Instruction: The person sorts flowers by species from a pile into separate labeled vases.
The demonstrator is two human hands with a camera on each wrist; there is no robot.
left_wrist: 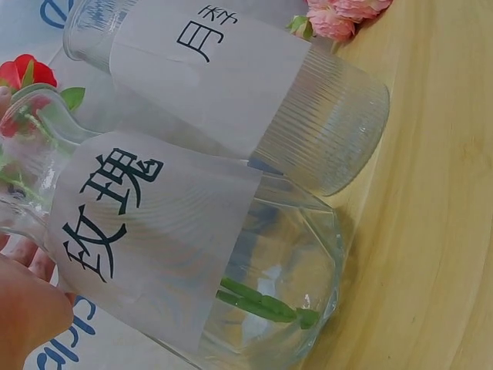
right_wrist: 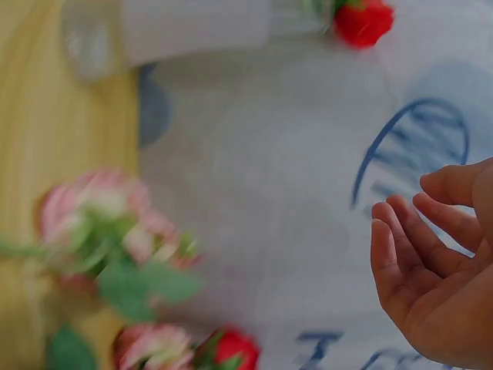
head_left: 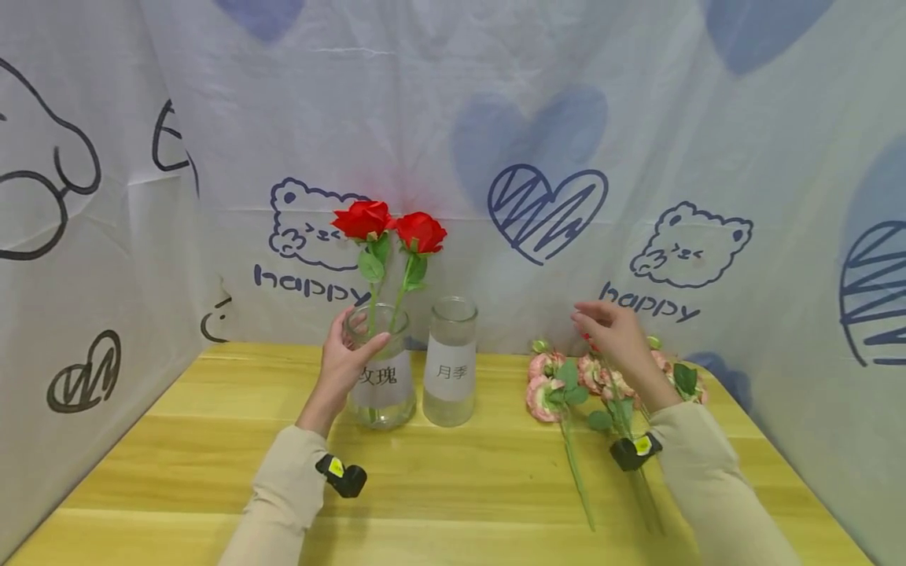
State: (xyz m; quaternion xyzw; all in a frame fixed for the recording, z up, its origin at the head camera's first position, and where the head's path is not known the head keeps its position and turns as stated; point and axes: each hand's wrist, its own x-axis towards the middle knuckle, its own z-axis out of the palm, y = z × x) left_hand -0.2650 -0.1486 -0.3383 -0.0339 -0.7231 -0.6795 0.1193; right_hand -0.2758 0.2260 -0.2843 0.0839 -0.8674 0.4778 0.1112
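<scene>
Two bright red roses [head_left: 389, 224] with green stems and leaves are seen in a clear glass vase [head_left: 382, 377] labelled in black characters on white paper. A second clear, finely ribbed glass vase [head_left: 451, 362] is marked with a similar white label. Pale pink flowers [head_left: 559, 385] with green leaves are shown on the table [head_left: 453, 487], whose wood is a warm yellow with darker grain. The backdrop cloth [head_left: 495, 102] is white, printed with soft blue hearts, dark blue outlined bears, scribbled hearts and the word "happy". Beige sleeves [head_left: 283, 487] are worn.
</scene>
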